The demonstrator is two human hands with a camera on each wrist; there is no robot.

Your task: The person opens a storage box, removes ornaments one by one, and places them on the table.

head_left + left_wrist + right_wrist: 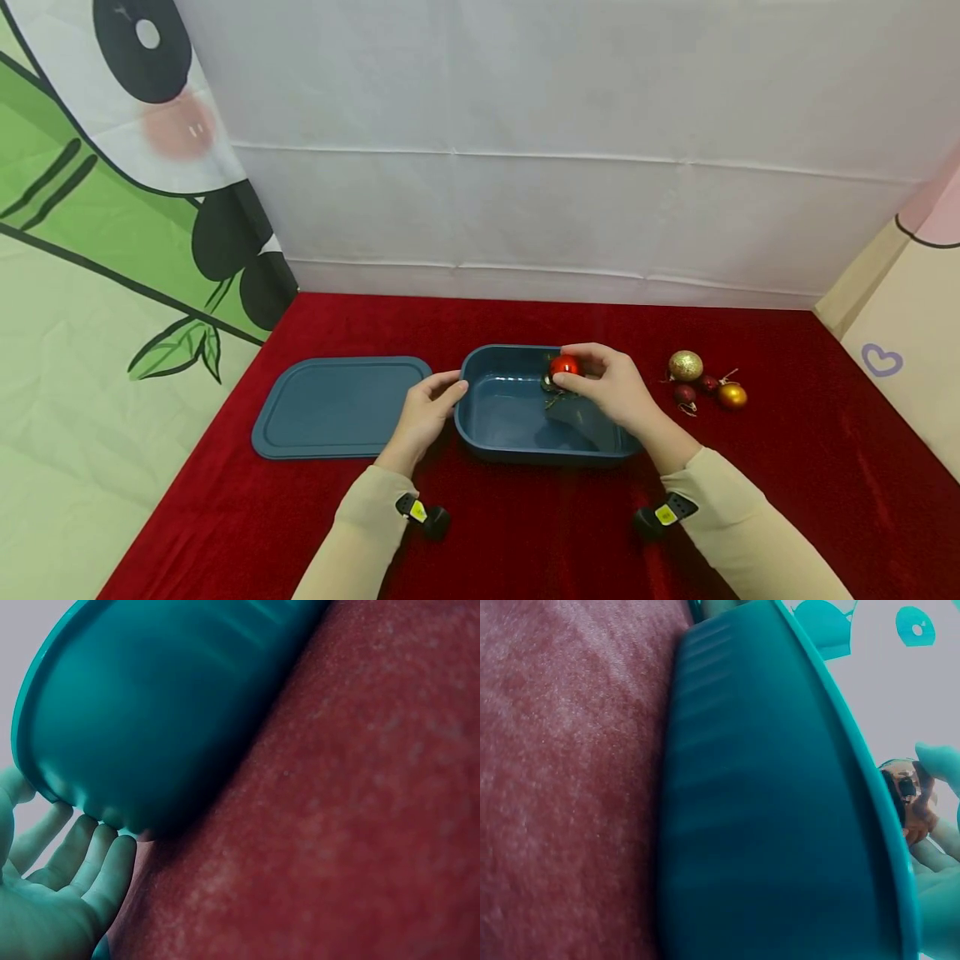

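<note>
Red bauble (564, 366) pinched in right hand (611, 389) fingers over the blue tub (517, 446); left hand (423, 414) fingers spread against its left wall.

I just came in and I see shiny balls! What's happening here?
A person sits at a red table. The right hand holds a red ball over an open blue box. The left hand touches the box's left edge. The lid lies flat to the left. Four more balls, gold, orange and dark red, wait on the right.
</note>
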